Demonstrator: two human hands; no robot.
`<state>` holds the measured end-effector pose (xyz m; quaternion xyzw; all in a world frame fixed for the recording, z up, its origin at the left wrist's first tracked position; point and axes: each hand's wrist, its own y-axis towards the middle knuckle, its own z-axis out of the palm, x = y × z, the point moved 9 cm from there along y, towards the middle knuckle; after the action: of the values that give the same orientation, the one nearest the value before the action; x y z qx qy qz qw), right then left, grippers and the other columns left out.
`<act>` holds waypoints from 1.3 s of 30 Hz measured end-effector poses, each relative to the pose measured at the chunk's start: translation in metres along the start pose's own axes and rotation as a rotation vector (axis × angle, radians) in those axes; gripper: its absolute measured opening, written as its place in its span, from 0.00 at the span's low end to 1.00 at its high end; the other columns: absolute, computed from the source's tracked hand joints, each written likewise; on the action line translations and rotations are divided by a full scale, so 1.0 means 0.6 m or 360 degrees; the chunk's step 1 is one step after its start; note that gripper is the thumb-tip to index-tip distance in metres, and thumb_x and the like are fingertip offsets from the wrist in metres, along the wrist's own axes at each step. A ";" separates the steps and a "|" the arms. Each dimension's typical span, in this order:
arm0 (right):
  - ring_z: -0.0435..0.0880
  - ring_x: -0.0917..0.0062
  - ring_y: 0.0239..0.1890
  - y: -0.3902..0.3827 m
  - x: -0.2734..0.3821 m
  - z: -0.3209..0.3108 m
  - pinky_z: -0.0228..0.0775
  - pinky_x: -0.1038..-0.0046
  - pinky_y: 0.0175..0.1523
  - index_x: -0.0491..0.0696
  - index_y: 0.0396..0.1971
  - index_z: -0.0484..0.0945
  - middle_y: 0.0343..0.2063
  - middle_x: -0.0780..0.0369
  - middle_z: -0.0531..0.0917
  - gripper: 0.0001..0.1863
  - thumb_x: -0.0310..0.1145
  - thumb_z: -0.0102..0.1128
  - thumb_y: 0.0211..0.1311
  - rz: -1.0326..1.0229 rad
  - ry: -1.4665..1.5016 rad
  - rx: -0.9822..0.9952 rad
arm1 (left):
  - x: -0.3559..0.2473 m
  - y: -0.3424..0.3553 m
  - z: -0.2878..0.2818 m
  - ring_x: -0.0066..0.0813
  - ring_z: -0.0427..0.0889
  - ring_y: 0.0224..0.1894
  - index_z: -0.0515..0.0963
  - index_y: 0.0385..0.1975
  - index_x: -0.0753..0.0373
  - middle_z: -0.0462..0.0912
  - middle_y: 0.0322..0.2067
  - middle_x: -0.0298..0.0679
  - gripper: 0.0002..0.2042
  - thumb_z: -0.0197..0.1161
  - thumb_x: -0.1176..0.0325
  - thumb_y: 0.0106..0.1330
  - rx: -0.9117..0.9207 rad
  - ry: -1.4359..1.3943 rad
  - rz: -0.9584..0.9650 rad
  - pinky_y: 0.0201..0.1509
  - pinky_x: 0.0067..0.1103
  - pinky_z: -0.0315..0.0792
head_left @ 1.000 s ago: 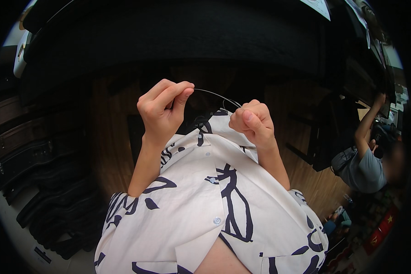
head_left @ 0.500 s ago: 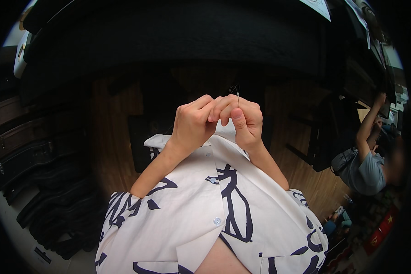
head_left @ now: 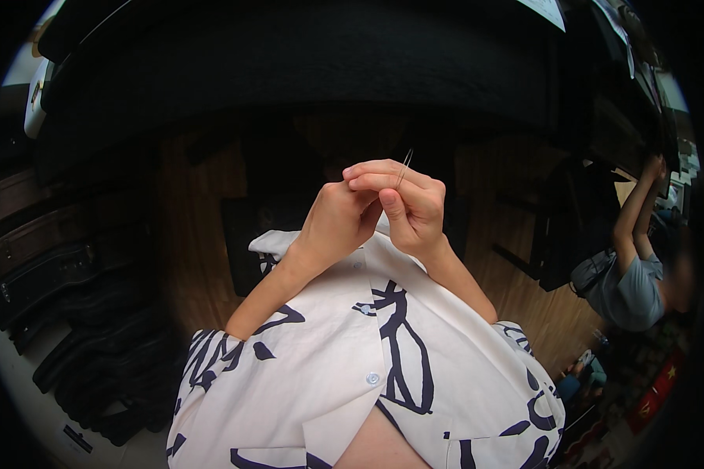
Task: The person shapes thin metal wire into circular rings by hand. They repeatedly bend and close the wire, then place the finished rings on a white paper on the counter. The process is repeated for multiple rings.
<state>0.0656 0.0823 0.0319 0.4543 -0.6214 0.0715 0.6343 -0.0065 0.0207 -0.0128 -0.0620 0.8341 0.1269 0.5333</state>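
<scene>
Both hands are raised together in front of my white shirt (head_left: 344,336) with its dark line pattern. My right hand (head_left: 414,205) pinches thin, pale, wire-like strands (head_left: 407,161) between thumb and fingers. They stick up past the index finger in a narrow loop; where they end below is hidden. The right fingers reach across the top of my left hand (head_left: 332,223) and touch it. Curled closed beneath them, the left hand has its fingertips mostly covered, and I cannot make out what they hold.
Ahead of me stretches a dark surface (head_left: 305,62), with white paper (head_left: 544,9) at its far right. Black and brown cases (head_left: 39,270) line the left side. A person in a grey-blue shirt (head_left: 626,293) is at the right, arms stretched forward. Wooden floor (head_left: 485,242) shows below.
My right fingers have extended left over the top of the left hand. The strands, spread out before, now stand as a narrow tilted loop. The person at the right has shifted their arms.
</scene>
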 end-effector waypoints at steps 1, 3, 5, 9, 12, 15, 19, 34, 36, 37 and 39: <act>0.88 0.66 0.38 0.000 0.001 0.001 0.82 0.73 0.41 0.40 0.34 0.85 0.35 0.54 0.87 0.19 0.37 0.49 0.74 -0.0019 -0.0043 0.0014 | -0.002 0.000 0.000 0.40 0.83 0.22 0.80 0.28 0.70 0.80 0.22 0.46 0.06 0.62 0.85 0.50 0.0013 0.0017 0.0021 0.25 0.23 0.74; 0.88 0.66 0.38 -0.001 0.000 0.000 0.82 0.73 0.41 0.40 0.33 0.85 0.35 0.54 0.87 0.18 0.36 0.50 0.74 -0.0040 -0.0173 0.0002 | -0.007 0.001 -0.004 0.40 0.82 0.21 0.79 0.28 0.70 0.80 0.23 0.46 0.06 0.62 0.85 0.51 -0.0008 0.0063 0.0064 0.24 0.24 0.74; 0.88 0.66 0.37 -0.001 -0.001 -0.002 0.82 0.73 0.41 0.40 0.33 0.84 0.35 0.55 0.87 0.17 0.35 0.51 0.73 -0.0038 -0.0291 -0.0011 | -0.015 0.003 -0.007 0.40 0.82 0.22 0.79 0.28 0.70 0.80 0.23 0.46 0.04 0.62 0.84 0.53 -0.0013 0.0118 0.0096 0.24 0.26 0.74; 0.86 0.66 0.31 -0.004 -0.006 -0.012 0.78 0.73 0.35 0.41 0.30 0.83 0.32 0.56 0.86 0.09 0.28 0.56 0.65 -0.0118 -0.0526 -0.0069 | -0.034 0.010 -0.010 0.40 0.80 0.22 0.78 0.25 0.68 0.79 0.23 0.42 0.02 0.63 0.81 0.56 0.0019 0.0237 0.0107 0.24 0.27 0.74; 0.82 0.67 0.24 -0.002 -0.011 -0.015 0.73 0.72 0.28 0.41 0.25 0.81 0.26 0.58 0.84 0.07 0.25 0.58 0.62 -0.0144 -0.0669 -0.0053 | -0.040 0.007 -0.016 0.35 0.78 0.22 0.79 0.26 0.66 0.77 0.22 0.39 0.02 0.64 0.80 0.56 0.0022 0.0396 0.0168 0.23 0.26 0.72; 0.77 0.67 0.19 -0.006 -0.026 -0.016 0.67 0.70 0.23 0.42 0.20 0.77 0.19 0.59 0.79 0.10 0.26 0.59 0.62 0.0020 -0.0751 0.0099 | -0.061 0.008 -0.037 0.32 0.78 0.23 0.82 0.29 0.65 0.79 0.23 0.38 0.06 0.67 0.82 0.53 -0.0057 0.0467 0.0287 0.22 0.23 0.70; 0.71 0.67 0.14 -0.013 -0.045 -0.015 0.59 0.69 0.19 0.44 0.17 0.72 0.12 0.59 0.72 0.15 0.27 0.58 0.64 0.0244 -0.0552 0.0320 | -0.077 0.008 -0.067 0.29 0.76 0.22 0.84 0.30 0.63 0.80 0.23 0.36 0.09 0.70 0.83 0.50 -0.0162 0.0478 0.0407 0.22 0.21 0.68; 0.51 0.82 0.12 -0.032 -0.057 -0.008 0.42 0.74 0.20 0.46 0.10 0.60 0.09 0.68 0.56 0.26 0.33 0.49 0.71 0.0529 0.0692 0.0357 | -0.063 0.012 -0.119 0.27 0.78 0.28 0.86 0.33 0.63 0.80 0.30 0.37 0.07 0.69 0.82 0.56 -0.0601 0.0281 0.0360 0.28 0.17 0.69; 0.51 0.83 0.12 -0.033 -0.064 -0.008 0.41 0.75 0.20 0.47 0.09 0.59 0.08 0.69 0.57 0.27 0.35 0.49 0.71 0.0630 0.0977 0.0272 | -0.056 0.012 -0.118 0.27 0.78 0.28 0.86 0.34 0.63 0.80 0.31 0.37 0.08 0.68 0.83 0.56 -0.0589 0.0242 0.0325 0.29 0.17 0.69; 0.50 0.84 0.12 -0.034 -0.068 -0.008 0.41 0.76 0.20 0.47 0.09 0.58 0.08 0.70 0.57 0.27 0.35 0.49 0.71 0.0680 0.1119 0.0227 | -0.051 0.013 -0.116 0.26 0.78 0.29 0.86 0.34 0.63 0.80 0.31 0.37 0.08 0.68 0.83 0.56 -0.0564 0.0209 0.0275 0.29 0.17 0.69; 0.49 0.84 0.12 -0.037 -0.074 -0.006 0.41 0.76 0.20 0.48 0.09 0.57 0.08 0.70 0.57 0.27 0.36 0.49 0.71 0.0776 0.1331 0.0210 | -0.037 0.013 -0.111 0.25 0.78 0.29 0.87 0.34 0.63 0.80 0.31 0.37 0.09 0.68 0.83 0.56 -0.0517 0.0142 0.0182 0.30 0.17 0.70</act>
<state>0.0733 0.0930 -0.0158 0.2671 -0.3958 0.4337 0.7641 -0.0569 0.0092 0.0351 -0.1054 0.8276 0.2873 0.4705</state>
